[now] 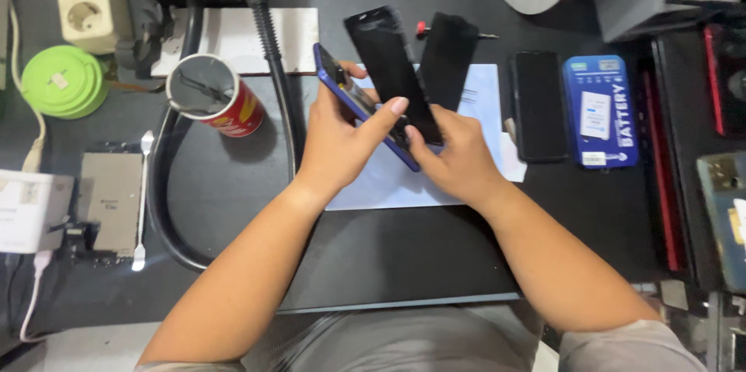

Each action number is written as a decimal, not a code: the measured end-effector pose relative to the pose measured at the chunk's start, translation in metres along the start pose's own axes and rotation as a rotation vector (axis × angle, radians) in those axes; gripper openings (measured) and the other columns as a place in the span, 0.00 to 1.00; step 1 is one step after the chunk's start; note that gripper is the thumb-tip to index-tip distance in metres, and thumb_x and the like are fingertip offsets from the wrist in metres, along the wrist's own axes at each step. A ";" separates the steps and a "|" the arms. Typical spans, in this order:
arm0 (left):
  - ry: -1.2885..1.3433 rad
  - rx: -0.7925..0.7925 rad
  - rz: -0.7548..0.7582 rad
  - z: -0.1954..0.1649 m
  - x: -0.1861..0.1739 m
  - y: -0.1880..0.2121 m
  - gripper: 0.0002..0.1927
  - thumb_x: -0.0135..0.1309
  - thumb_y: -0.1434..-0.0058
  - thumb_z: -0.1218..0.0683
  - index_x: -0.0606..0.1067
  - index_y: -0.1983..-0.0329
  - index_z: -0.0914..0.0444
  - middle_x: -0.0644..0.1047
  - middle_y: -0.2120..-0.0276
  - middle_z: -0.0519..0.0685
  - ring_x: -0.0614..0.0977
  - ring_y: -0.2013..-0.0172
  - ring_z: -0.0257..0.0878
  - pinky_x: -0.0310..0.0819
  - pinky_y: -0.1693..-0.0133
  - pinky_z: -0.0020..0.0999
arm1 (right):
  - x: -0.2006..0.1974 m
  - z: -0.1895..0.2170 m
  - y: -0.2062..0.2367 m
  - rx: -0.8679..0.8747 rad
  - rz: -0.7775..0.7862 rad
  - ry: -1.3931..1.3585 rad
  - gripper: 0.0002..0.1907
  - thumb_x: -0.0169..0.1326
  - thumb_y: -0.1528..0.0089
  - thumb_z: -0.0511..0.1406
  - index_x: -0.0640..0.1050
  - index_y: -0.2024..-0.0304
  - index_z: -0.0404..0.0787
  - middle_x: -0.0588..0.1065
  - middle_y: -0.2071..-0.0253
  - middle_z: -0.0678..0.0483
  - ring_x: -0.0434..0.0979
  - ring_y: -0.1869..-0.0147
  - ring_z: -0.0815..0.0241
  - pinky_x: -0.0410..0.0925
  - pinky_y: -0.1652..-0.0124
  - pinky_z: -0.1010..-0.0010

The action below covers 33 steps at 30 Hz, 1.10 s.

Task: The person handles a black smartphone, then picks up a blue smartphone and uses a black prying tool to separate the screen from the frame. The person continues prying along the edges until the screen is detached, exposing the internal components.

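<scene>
Holding a blue phone point(353, 100) tilted on edge above the white sheet point(482, 88), the left hand point(338, 139) has its fingers clenched round the phone's frame, the thumb reaching across toward the black screen panel point(388, 69). The right hand point(458, 158) pinches the lower end of that panel, which stands lifted away from the frame and leans up and to the right, joined to the phone only near the bottom, where both hands meet.

As a judgement, the weak spot is that lower joint: if the panel swings further open or twists, any thin cable there could tear, and the glass could crack from being held by one end. A slip of either hand would drop both parts onto the table point(373, 255).

Room is tight behind. A second dark panel point(449, 57) lies just beyond the lifted one, with a red-handled tool point(423, 29) touching or just beside it. To the left, the black hose point(272, 46) and the red cup point(217, 96) stand near the left hand. To the right, a black phone point(538, 106) and a blue box point(600, 112) lie near, side by side. Toward the body, the dark mat point(388, 259) offers the widest open stretch.
</scene>
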<state>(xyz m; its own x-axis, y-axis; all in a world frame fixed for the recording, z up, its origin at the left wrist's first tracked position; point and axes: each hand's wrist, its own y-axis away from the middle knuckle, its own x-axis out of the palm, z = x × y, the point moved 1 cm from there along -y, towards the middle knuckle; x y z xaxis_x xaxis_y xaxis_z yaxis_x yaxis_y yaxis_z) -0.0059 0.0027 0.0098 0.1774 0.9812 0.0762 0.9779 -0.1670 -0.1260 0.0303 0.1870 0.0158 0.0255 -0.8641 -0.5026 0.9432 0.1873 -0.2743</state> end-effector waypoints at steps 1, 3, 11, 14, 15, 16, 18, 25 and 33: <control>0.016 -0.008 -0.005 0.001 0.000 -0.001 0.26 0.65 0.36 0.55 0.63 0.44 0.65 0.73 0.72 0.43 0.73 0.71 0.26 0.68 0.68 0.22 | 0.001 -0.001 0.000 -0.052 -0.012 0.010 0.13 0.57 0.34 0.29 0.76 0.48 0.31 0.79 0.62 0.46 0.84 0.59 0.61 0.74 0.59 0.71; 0.046 -0.023 -0.015 0.005 -0.001 -0.001 0.26 0.65 0.36 0.55 0.63 0.44 0.65 0.74 0.72 0.42 0.74 0.71 0.26 0.69 0.67 0.22 | 0.000 -0.006 -0.001 -0.076 -0.026 0.005 0.13 0.57 0.34 0.29 0.76 0.48 0.30 0.80 0.62 0.46 0.84 0.59 0.59 0.74 0.59 0.70; 0.099 -0.048 -0.020 0.017 -0.014 -0.008 0.25 0.58 0.33 0.49 0.63 0.40 0.65 0.82 0.60 0.49 0.78 0.61 0.31 0.70 0.57 0.28 | -0.001 -0.020 -0.004 -0.009 -0.087 -0.138 0.10 0.56 0.33 0.29 0.76 0.50 0.31 0.82 0.61 0.48 0.84 0.58 0.63 0.75 0.57 0.71; 0.153 -0.031 0.006 0.021 -0.017 -0.011 0.25 0.55 0.32 0.47 0.62 0.40 0.65 0.82 0.57 0.55 0.81 0.59 0.34 0.72 0.56 0.29 | 0.005 -0.024 -0.005 -0.015 -0.131 -0.211 0.12 0.56 0.34 0.30 0.76 0.48 0.31 0.82 0.60 0.49 0.82 0.58 0.65 0.75 0.57 0.72; 0.172 -0.009 0.023 0.021 -0.017 -0.011 0.25 0.55 0.32 0.47 0.62 0.40 0.65 0.82 0.56 0.57 0.82 0.59 0.35 0.74 0.54 0.29 | 0.007 -0.025 -0.004 -0.022 -0.138 -0.196 0.11 0.56 0.34 0.30 0.77 0.49 0.32 0.82 0.61 0.50 0.82 0.59 0.65 0.75 0.57 0.71; 0.125 -0.024 0.010 0.022 -0.018 -0.011 0.25 0.54 0.31 0.46 0.62 0.40 0.65 0.82 0.56 0.57 0.81 0.59 0.35 0.73 0.55 0.28 | 0.009 -0.027 -0.004 -0.025 -0.147 -0.179 0.10 0.56 0.33 0.30 0.77 0.50 0.32 0.82 0.62 0.50 0.82 0.60 0.65 0.75 0.57 0.71; 0.033 -0.049 -0.004 0.021 -0.020 -0.011 0.24 0.51 0.29 0.45 0.63 0.39 0.64 0.83 0.55 0.57 0.80 0.59 0.35 0.70 0.58 0.27 | 0.011 -0.026 -0.003 -0.075 -0.186 -0.155 0.11 0.57 0.34 0.30 0.77 0.49 0.32 0.81 0.61 0.49 0.82 0.57 0.64 0.74 0.56 0.71; 0.194 -0.060 0.032 0.011 -0.022 -0.004 0.23 0.51 0.29 0.48 0.61 0.38 0.63 0.81 0.53 0.61 0.81 0.58 0.39 0.72 0.56 0.30 | 0.011 -0.016 0.003 -0.096 -0.249 -0.144 0.12 0.57 0.34 0.30 0.77 0.48 0.32 0.81 0.61 0.48 0.83 0.56 0.63 0.74 0.54 0.71; 0.324 -0.010 0.081 0.008 -0.024 -0.004 0.22 0.50 0.27 0.48 0.61 0.37 0.61 0.79 0.51 0.64 0.82 0.51 0.45 0.75 0.44 0.38 | 0.019 -0.016 -0.003 0.058 -0.381 -0.344 0.08 0.55 0.32 0.29 0.77 0.52 0.31 0.81 0.62 0.51 0.80 0.60 0.67 0.74 0.59 0.72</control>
<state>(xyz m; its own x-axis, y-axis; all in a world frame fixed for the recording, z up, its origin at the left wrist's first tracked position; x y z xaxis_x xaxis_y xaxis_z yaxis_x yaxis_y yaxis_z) -0.0152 -0.0189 0.0002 0.2794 0.8830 0.3772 0.9598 -0.2460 -0.1352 0.0228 0.1775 -0.0060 -0.2255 -0.9714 -0.0743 0.9233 -0.1888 -0.3345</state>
